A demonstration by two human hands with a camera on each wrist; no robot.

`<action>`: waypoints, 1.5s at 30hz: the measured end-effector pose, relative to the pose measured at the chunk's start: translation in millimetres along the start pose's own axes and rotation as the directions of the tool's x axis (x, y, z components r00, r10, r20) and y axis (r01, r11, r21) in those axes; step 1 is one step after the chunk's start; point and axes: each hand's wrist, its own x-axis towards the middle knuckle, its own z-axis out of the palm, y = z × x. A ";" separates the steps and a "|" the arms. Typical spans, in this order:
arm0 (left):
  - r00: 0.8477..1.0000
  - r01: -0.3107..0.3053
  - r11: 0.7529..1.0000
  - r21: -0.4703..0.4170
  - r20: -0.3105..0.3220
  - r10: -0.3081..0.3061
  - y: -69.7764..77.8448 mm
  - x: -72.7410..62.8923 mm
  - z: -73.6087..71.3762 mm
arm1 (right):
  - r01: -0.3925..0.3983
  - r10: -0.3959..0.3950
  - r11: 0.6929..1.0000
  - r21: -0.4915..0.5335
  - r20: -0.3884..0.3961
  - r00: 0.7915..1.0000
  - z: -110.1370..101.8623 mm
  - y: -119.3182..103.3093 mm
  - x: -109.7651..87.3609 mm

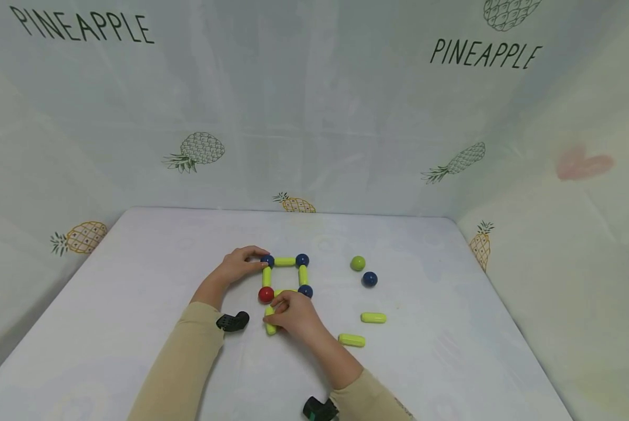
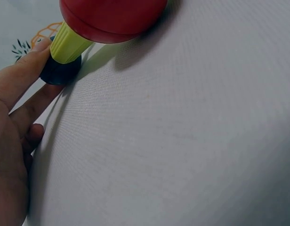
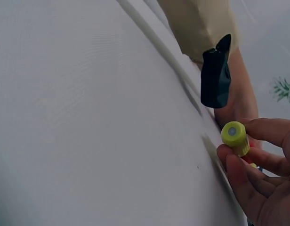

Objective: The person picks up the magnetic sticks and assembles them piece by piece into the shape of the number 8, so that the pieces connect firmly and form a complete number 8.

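White table [image 1: 441,374], rods [image 1: 373,317], perhaps fabric backdrop [image 1: 325,117]

In front of you there is a pale back cloth [image 1: 346,128] with soft vertical folds. On it you can read dark lettering [image 1: 83,24] at the upper left, which says PINEAPPLE, and the same word stands at the upper right. Below these words you see an outlined pineapple [image 1: 202,147] on each side, and lower, a yellow one touches the far table edge. On your right, the side cloth [image 1: 567,280] carries a blurred reddish heart [image 1: 583,164]. Your white tabletop [image 1: 451,374] shows faint marks. The light is soft, and both wrist views look dimmer.
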 end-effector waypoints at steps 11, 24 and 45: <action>1.000 -0.007 1.000 0.003 -0.003 0.007 0.2 -0.3 -0.2 | -0.002 0.005 0.994 0.109 -0.023 1.000 8.0 1.6 1.0; 1.000 -0.017 1.000 -0.002 -0.002 0.017 -0.8 0.5 0.2 | 0.009 -0.002 0.986 0.169 -0.041 0.999 14.7 4.7 2.2; 1.000 -0.008 1.000 0.017 -0.001 0.008 -7.2 5.5 0.6 | -0.002 0.015 0.988 0.156 -0.080 0.997 16.6 1.5 -1.4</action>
